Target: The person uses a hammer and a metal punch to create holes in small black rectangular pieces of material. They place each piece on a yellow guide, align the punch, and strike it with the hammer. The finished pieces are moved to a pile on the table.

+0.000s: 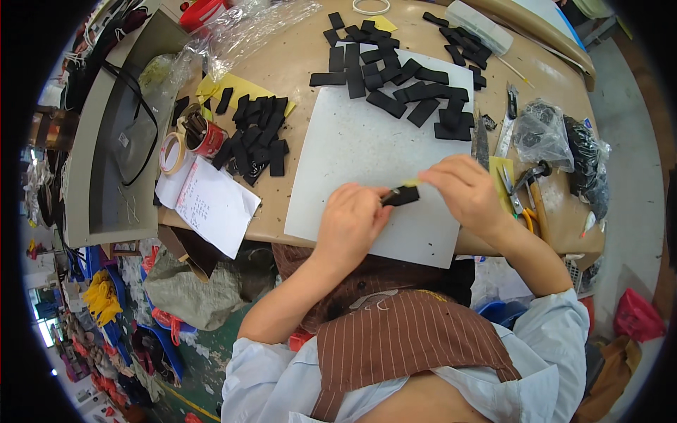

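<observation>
My left hand is closed on a short black fabric strip, held above the white board near its front half. Just right of the strip, my right hand has its fingertips pinched together. A small yellow thing shows blurred between those fingertips and the strip; its kind cannot be made out. Many similar black strips lie loosely over the far end of the board. Another heap of black strips rests to the left, partly on yellow paper.
At left stand a red tin, a tape roll and an open notebook. Scissors, a utility knife, a hammer and plastic-wrapped black material lie at right. A grey open drawer borders the table's left.
</observation>
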`<state>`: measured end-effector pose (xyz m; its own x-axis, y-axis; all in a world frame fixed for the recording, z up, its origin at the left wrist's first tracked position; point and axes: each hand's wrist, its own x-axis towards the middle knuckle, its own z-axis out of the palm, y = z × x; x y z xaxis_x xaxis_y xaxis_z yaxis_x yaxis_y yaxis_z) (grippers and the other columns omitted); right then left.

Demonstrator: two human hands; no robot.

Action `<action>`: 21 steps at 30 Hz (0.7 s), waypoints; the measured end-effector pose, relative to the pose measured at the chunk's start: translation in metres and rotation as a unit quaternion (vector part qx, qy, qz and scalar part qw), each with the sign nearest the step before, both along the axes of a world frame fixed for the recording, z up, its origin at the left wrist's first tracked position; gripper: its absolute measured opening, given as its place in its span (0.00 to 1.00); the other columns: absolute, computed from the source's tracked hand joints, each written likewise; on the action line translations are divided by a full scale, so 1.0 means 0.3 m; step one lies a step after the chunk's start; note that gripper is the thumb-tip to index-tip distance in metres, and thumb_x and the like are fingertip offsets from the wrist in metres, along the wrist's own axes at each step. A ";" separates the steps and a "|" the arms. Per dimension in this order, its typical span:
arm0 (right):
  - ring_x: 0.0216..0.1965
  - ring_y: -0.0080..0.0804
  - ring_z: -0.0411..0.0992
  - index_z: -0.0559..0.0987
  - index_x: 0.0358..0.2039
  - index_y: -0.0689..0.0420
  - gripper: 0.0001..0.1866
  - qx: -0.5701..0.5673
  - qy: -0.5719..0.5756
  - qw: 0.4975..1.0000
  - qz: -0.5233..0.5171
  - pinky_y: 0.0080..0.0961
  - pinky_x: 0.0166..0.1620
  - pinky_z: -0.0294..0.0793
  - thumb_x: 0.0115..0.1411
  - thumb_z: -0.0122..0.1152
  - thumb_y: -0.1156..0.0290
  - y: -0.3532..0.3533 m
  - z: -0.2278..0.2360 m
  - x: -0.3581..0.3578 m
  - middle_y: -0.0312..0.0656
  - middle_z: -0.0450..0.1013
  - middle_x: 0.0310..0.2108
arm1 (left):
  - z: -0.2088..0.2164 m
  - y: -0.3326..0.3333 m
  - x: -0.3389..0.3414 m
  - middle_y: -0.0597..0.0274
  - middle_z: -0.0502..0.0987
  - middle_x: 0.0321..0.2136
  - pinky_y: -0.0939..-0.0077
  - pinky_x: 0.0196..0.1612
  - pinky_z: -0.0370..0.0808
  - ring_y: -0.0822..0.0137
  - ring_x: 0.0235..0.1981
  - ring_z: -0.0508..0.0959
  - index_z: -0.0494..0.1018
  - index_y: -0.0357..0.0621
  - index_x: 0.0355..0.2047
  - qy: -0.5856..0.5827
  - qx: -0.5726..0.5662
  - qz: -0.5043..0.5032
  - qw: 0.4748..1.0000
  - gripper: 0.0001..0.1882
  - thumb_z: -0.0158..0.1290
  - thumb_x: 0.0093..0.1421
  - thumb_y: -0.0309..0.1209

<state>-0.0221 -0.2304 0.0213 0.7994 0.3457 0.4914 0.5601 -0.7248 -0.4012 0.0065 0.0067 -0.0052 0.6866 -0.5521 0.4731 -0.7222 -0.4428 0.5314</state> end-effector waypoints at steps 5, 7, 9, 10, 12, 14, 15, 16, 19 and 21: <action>0.49 0.44 0.73 0.78 0.47 0.58 0.20 0.020 -0.010 0.997 -0.070 0.36 0.53 0.72 0.51 0.60 0.82 -0.060 0.024 0.097 0.44 0.75 0.47 | 0.011 0.150 0.232 0.58 0.74 0.25 0.60 0.37 0.72 0.54 0.30 0.75 0.72 0.36 0.41 -0.030 0.036 0.252 0.966 0.22 0.66 0.47 0.28; 0.55 0.47 0.69 0.75 0.53 0.59 0.23 -0.011 -0.014 0.998 -0.068 0.36 0.58 0.69 0.55 0.57 0.83 -0.156 0.013 0.174 0.47 0.72 0.54 | 0.066 0.182 0.334 0.53 0.77 0.34 0.61 0.35 0.73 0.54 0.30 0.76 0.69 0.35 0.36 -0.072 0.052 0.297 0.951 0.21 0.67 0.48 0.31; 0.58 0.47 0.66 0.75 0.52 0.58 0.22 -0.078 0.012 0.994 -0.075 0.35 0.60 0.66 0.55 0.56 0.84 -0.217 0.025 0.230 0.46 0.70 0.57 | 0.098 0.117 0.393 0.50 0.79 0.37 0.63 0.34 0.75 0.55 0.31 0.78 0.74 0.36 0.38 -0.025 0.047 0.290 0.955 0.22 0.67 0.50 0.38; 0.58 0.46 0.66 0.76 0.52 0.58 0.22 -0.115 0.020 0.992 -0.057 0.35 0.60 0.67 0.55 0.56 0.84 -0.238 0.017 0.254 0.45 0.69 0.58 | 0.095 0.055 0.403 0.52 0.79 0.33 0.65 0.35 0.75 0.57 0.32 0.79 0.77 0.40 0.43 -0.003 0.023 0.270 0.963 0.23 0.67 0.51 0.41; 0.56 0.46 0.68 0.77 0.51 0.57 0.21 -0.102 0.070 0.992 -0.036 0.35 0.58 0.68 0.55 0.56 0.84 -0.234 0.024 0.262 0.45 0.70 0.57 | 0.072 -0.088 0.423 0.50 0.78 0.32 0.62 0.37 0.75 0.53 0.35 0.79 0.73 0.37 0.39 0.028 0.008 0.230 0.973 0.23 0.66 0.52 0.41; 0.53 0.45 0.69 0.77 0.50 0.57 0.20 -0.092 0.103 0.990 -0.018 0.35 0.55 0.70 0.55 0.57 0.83 -0.227 0.023 0.256 0.44 0.71 0.55 | 0.036 -0.191 0.458 0.48 0.78 0.32 0.59 0.39 0.75 0.49 0.36 0.79 0.70 0.36 0.36 0.011 0.031 0.249 0.968 0.21 0.66 0.51 0.37; 0.52 0.45 0.70 0.77 0.49 0.57 0.20 -0.091 0.111 0.989 -0.016 0.35 0.54 0.70 0.56 0.58 0.83 -0.238 0.026 0.243 0.44 0.72 0.53 | 0.012 -0.217 0.488 0.47 0.77 0.32 0.57 0.40 0.75 0.47 0.37 0.78 0.68 0.36 0.34 -0.010 0.045 0.264 0.963 0.20 0.65 0.51 0.35; 0.51 0.44 0.71 0.78 0.49 0.57 0.19 -0.090 0.120 0.989 -0.016 0.35 0.53 0.71 0.56 0.59 0.82 -0.243 0.029 0.231 0.44 0.73 0.52 | 0.003 -0.223 0.506 0.47 0.77 0.32 0.57 0.39 0.75 0.47 0.37 0.78 0.68 0.36 0.34 -0.003 0.042 0.262 0.964 0.19 0.65 0.50 0.33; 0.48 0.43 0.73 0.79 0.46 0.58 0.17 -0.021 0.197 0.978 -0.063 0.33 0.50 0.73 0.55 0.61 0.81 -0.227 0.041 0.192 0.44 0.75 0.48 | 0.002 -0.186 0.525 0.48 0.78 0.33 0.59 0.40 0.75 0.50 0.36 0.79 0.68 0.36 0.33 0.019 0.050 0.251 0.966 0.16 0.63 0.50 0.28; 0.47 0.41 0.74 0.79 0.45 0.59 0.15 -0.006 0.149 0.988 -0.047 0.31 0.49 0.73 0.55 0.62 0.80 -0.234 0.018 0.193 0.44 0.76 0.46 | 0.013 -0.114 0.500 0.49 0.78 0.35 0.62 0.40 0.75 0.53 0.37 0.79 0.67 0.38 0.33 0.077 -0.011 0.214 0.974 0.15 0.63 0.50 0.28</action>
